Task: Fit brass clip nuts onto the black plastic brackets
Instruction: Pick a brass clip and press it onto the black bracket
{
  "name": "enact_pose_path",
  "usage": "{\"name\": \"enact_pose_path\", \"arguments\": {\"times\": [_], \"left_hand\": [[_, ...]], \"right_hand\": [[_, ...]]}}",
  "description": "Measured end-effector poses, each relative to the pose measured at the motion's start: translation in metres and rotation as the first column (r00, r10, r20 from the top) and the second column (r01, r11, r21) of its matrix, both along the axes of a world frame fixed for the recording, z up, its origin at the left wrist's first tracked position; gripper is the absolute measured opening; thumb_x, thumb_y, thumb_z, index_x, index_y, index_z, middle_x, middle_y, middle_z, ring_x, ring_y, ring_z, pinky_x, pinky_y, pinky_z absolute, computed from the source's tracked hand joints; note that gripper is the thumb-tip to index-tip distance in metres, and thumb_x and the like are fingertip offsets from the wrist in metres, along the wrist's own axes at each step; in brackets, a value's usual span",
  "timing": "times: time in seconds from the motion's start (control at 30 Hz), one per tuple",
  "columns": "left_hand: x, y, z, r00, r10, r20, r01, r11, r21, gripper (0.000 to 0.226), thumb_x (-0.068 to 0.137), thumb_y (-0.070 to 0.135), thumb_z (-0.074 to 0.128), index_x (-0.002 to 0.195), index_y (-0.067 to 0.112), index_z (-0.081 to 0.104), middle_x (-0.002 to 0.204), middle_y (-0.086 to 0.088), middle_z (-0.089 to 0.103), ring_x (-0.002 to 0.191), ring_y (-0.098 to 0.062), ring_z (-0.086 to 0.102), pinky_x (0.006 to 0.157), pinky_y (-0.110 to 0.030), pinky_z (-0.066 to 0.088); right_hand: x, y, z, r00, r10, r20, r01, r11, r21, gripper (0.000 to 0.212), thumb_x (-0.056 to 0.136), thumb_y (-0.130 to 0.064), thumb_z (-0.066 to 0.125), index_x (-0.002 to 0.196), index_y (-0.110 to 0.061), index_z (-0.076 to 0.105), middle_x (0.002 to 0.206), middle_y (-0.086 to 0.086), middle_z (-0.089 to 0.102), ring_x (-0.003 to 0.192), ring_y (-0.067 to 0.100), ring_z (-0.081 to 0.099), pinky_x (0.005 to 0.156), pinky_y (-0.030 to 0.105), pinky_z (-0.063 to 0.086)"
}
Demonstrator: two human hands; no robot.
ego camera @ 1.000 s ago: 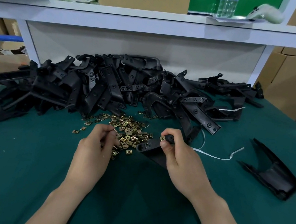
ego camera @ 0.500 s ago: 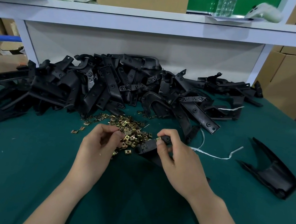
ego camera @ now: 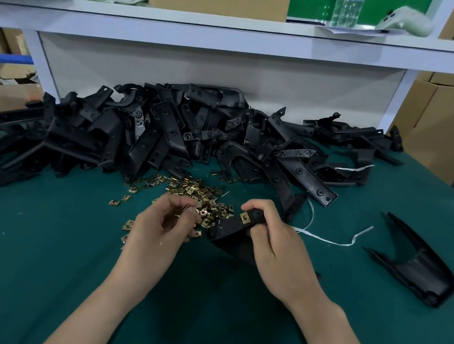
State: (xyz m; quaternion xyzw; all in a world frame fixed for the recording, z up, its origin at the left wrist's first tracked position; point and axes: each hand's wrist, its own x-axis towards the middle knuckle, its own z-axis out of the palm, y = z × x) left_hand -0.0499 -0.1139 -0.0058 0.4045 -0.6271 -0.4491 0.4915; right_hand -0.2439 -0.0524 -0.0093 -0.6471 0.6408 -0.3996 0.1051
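The right hand [ego camera: 276,245] grips a bracket [ego camera: 233,229] just right of the nut pile [ego camera: 201,197], steadying its nut-tipped end. The left hand [ego camera: 161,224], curled, pinches a loose nut [ego camera: 184,207], seemingly for fitting next.

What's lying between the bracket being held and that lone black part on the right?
A thin white string on the green mat, between the held bracket and the lone black part, in the head view.
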Motion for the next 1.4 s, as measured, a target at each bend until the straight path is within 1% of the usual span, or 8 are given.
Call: {"name": "enact_pose_path", "arguments": {"times": [0.13,0.33,0.5,0.63,0.77,0.93,1.17,1.4], "left_hand": [[0.0017,-0.0002,-0.0003,0.999,-0.02,-0.038,0.021,0.999,0.034,0.02,0.1,0.017,0.059,0.105,0.03,0.073,0.073,0.009,0.066,0.067,-0.006,0.062,0.066,-0.015,0.052],[-0.0001,-0.003,-0.0007,0.987,-0.036,-0.156,0.061,0.986,0.158,0.027,0.102,0.016,0.053,0.104,0.028,0.078,0.083,0.004,0.069,0.073,-0.012,0.063,0.068,-0.026,0.055],[0.0,-0.0021,-0.0004,0.978,-0.081,-0.19,0.114,0.979,0.167,0.027,0.103,0.022,0.053,0.106,0.033,0.077,0.091,0.004,0.069,0.077,-0.011,0.064,0.071,-0.026,0.055],[0.0027,-0.0005,-0.0001,0.977,-0.135,-0.163,0.156,0.98,0.125,0.024,0.098,0.019,0.062,0.108,0.036,0.076,0.082,0.007,0.067,0.08,-0.008,0.063,0.074,-0.025,0.056],[0.003,0.0015,0.0015,0.978,-0.171,-0.123,0.182,0.979,0.087,0.028,0.097,0.015,0.063,0.109,0.038,0.074,0.076,0.007,0.065,0.077,-0.007,0.061,0.076,-0.022,0.056],[0.002,0.0047,0.0038,0.976,-0.193,-0.098,0.199,0.979,0.054,0.031,0.096,0.013,0.064,0.108,0.04,0.074,0.076,0.009,0.066,0.077,-0.006,0.062,0.08,-0.022,0.056],[0.0019,0.0063,0.0067,0.977,-0.192,-0.088,0.197,0.979,0.052,0.031,0.095,0.013,0.065,0.106,0.041,0.075,0.076,0.009,0.067,0.074,-0.005,0.062,0.075,-0.016,0.053],[0.0023,0.0059,0.0058,0.98,-0.186,-0.071,0.19,0.981,0.049,0.033,0.099,0.016,0.058,0.109,0.043,0.074,0.077,0.01,0.068,0.079,-0.006,0.064,0.079,-0.02,0.055]], "right_hand": [[-0.0005,-0.0017,-0.0017,0.999,-0.022,-0.046,0.022,1.0,0.007,0.037,0.096,-0.013,0.047,0.118,-0.042,0.044,0.063,-0.023,0.051,0.056,0.013,0.046,0.052,0.028,0.029],[0.0001,-0.0031,-0.0014,0.999,-0.023,-0.044,0.023,1.0,-0.005,0.035,0.092,-0.013,0.051,0.113,-0.041,0.045,0.064,-0.023,0.052,0.054,0.013,0.046,0.051,0.028,0.028],[0.0008,-0.0034,-0.0018,0.999,-0.028,-0.037,0.028,1.0,-0.011,0.034,0.091,-0.013,0.052,0.109,-0.042,0.047,0.056,-0.011,0.046,0.052,0.014,0.044,0.051,0.027,0.028],[0.0016,-0.0026,-0.0003,0.999,-0.026,-0.037,0.025,1.0,-0.019,0.034,0.09,-0.013,0.052,0.106,-0.043,0.047,0.059,-0.011,0.048,0.052,0.015,0.044,0.05,0.026,0.028],[0.0014,-0.0024,-0.0002,0.999,-0.025,-0.031,0.024,0.999,-0.028,0.035,0.088,-0.013,0.053,0.105,-0.044,0.047,0.058,-0.007,0.047,0.051,0.017,0.044,0.05,0.028,0.03],[0.0009,-0.003,-0.0011,0.999,-0.023,-0.037,0.022,0.999,-0.033,0.035,0.089,-0.012,0.053,0.106,-0.043,0.048,0.055,-0.005,0.045,0.05,0.017,0.043,0.049,0.029,0.03],[0.0005,-0.0037,-0.0018,0.999,-0.029,-0.041,0.027,0.999,-0.031,0.035,0.088,-0.013,0.052,0.107,-0.042,0.048,0.056,-0.006,0.044,0.051,0.017,0.043,0.049,0.027,0.028],[0.0001,-0.0033,-0.002,0.998,-0.032,-0.046,0.031,0.999,-0.019,0.035,0.09,-0.013,0.053,0.108,-0.043,0.048,0.058,-0.008,0.047,0.052,0.015,0.044,0.048,0.025,0.027]]}}
